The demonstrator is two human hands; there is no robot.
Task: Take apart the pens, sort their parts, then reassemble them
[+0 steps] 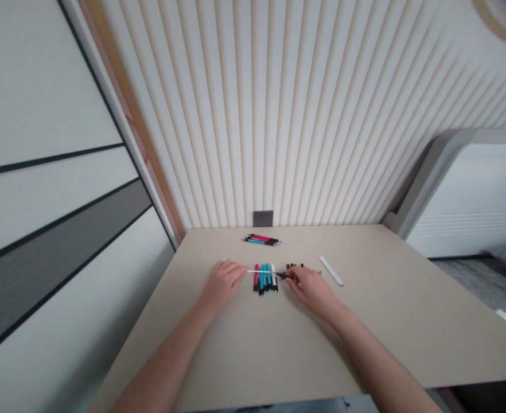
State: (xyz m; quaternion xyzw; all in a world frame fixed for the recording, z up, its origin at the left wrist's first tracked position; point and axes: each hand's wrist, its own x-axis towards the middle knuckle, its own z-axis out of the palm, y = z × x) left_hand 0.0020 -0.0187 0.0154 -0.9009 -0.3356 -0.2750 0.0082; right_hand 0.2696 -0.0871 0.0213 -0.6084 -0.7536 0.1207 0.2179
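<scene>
My left hand (224, 282) is closed in a pinch on one end of a thin white refill rod (259, 272). The rod lies crosswise above a row of red, teal and white pen barrels (265, 278) on the beige table (279, 338). At the rod's other end my right hand (308, 285) pinches a small black pen tip (283, 276). Small black pen parts (295, 266) lie just behind my right hand.
Assembled red and teal pens (262, 239) lie near the table's back edge, below a grey wall socket (263, 218). Two white rods (331, 270) rest to the right. A ribbed wall stands behind, a panelled cabinet at left, a white headboard at right.
</scene>
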